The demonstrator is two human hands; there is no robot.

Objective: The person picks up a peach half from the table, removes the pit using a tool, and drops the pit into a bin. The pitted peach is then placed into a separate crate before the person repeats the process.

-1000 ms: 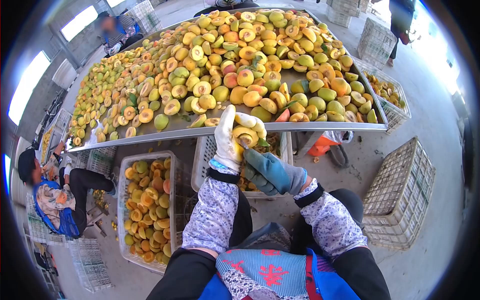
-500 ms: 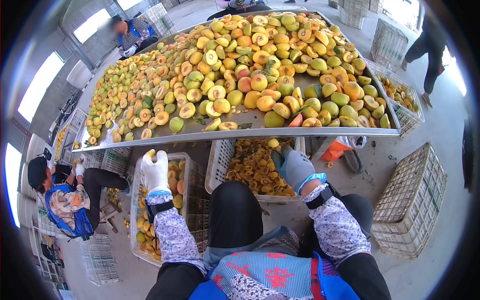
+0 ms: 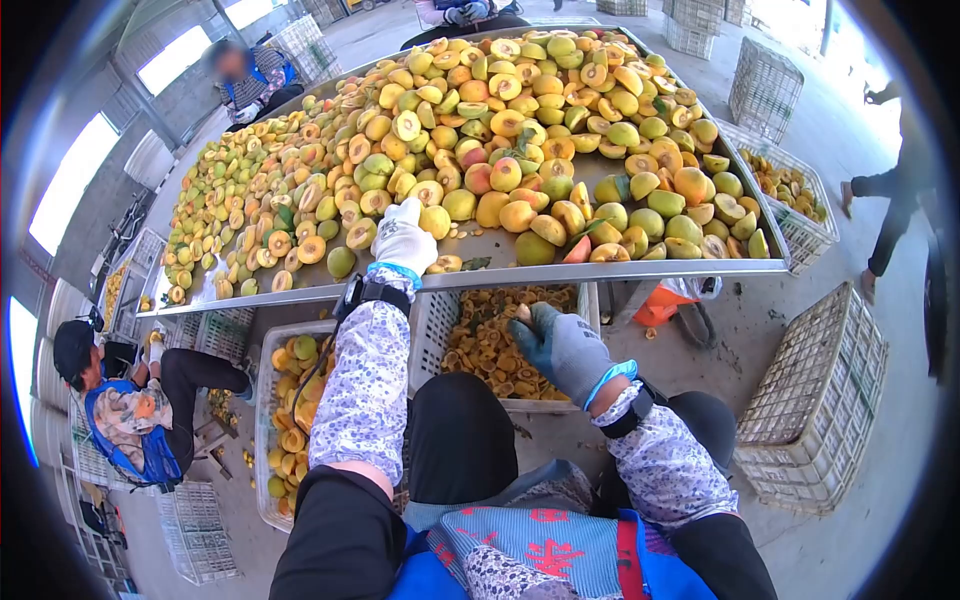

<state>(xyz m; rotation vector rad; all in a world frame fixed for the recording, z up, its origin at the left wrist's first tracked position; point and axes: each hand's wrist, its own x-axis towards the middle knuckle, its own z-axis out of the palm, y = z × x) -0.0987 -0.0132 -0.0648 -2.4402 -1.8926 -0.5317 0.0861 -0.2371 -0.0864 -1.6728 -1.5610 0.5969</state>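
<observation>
Left arm stretched forward, gloved left hand (image 3: 404,240) over near edge of bench (image 3: 480,279), back of hand up, at the halved fruit (image 3: 427,193) heaped on the bench; its fingers mostly hidden, can't tell if apart or together. Right arm bent, right hand (image 3: 572,350) lower, above crate (image 3: 432,335) of fruit pieces (image 3: 488,350), fingers curled, clamped on small brownish thing (image 3: 523,314), possibly a tool end.

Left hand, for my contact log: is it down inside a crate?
No, the left hand is up at the halved fruit on the metal-rimmed table.
</observation>
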